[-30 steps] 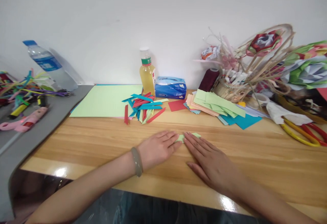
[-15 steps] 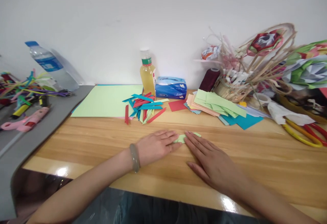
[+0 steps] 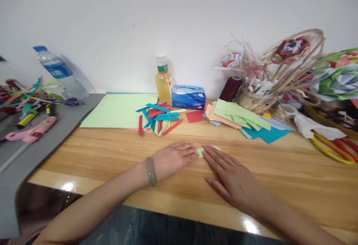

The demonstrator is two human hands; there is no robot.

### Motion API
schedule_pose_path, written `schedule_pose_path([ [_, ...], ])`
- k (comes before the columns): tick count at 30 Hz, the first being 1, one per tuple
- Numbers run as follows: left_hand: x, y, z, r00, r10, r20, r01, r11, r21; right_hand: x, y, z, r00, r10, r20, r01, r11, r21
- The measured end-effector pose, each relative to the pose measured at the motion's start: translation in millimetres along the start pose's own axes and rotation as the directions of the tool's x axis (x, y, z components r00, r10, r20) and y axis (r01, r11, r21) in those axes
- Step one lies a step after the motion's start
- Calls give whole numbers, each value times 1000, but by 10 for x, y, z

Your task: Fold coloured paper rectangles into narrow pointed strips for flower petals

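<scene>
A narrow piece of light green paper (image 3: 200,152) lies on the wooden table (image 3: 112,155), mostly covered by my fingers. My left hand (image 3: 173,159), with a bangle at the wrist, rests flat at the paper's left end. Over its right part lies my right hand (image 3: 231,174), fingers stretched out and pressing down, the thumb apart on the wood. Beyond the hands sits a loose heap of folded red, blue and green paper strips (image 3: 160,117). To its right is a stack of light green paper pieces (image 3: 237,114), with peach and blue pieces under it.
Along the wall stand a yellow drink bottle (image 3: 163,82), a blue tissue pack (image 3: 188,97), a maroon thread spool (image 3: 231,88) and paper flowers (image 3: 291,49). Scissors (image 3: 332,150) lie at right. A pink glue gun (image 3: 35,131) and a water bottle (image 3: 60,69) are at left.
The whole view has shifted slightly. My left fingers have slid a little on the paper; my right hand stays spread over it.
</scene>
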State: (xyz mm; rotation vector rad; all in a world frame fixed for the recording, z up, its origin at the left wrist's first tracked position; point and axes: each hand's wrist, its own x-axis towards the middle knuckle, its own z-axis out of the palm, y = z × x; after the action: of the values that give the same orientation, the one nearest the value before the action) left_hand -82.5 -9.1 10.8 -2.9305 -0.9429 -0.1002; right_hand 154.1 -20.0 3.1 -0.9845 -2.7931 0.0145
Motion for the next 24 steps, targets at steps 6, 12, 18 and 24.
schedule_pose_path([
  [6, 42, 223, 115, 982, -48, -182, 84, 977, 195, -7, 15, 0, 1000, -3, -22, 3, 1000, -3],
  [12, 26, 229, 121, 971, -14, -240, 75, 966, 249, -100, 63, -11, 995, 59, -75, -65, 994, -84],
  [18, 27, 207, 124, 962, 2, -272, 64, 971, 231, -168, 133, -66, 995, 65, -71, -72, 991, -114],
  [24, 46, 194, 118, 955, 15, -298, 56, 972, 226, -22, 206, -183, 994, -8, -111, 10, 1000, 15],
])
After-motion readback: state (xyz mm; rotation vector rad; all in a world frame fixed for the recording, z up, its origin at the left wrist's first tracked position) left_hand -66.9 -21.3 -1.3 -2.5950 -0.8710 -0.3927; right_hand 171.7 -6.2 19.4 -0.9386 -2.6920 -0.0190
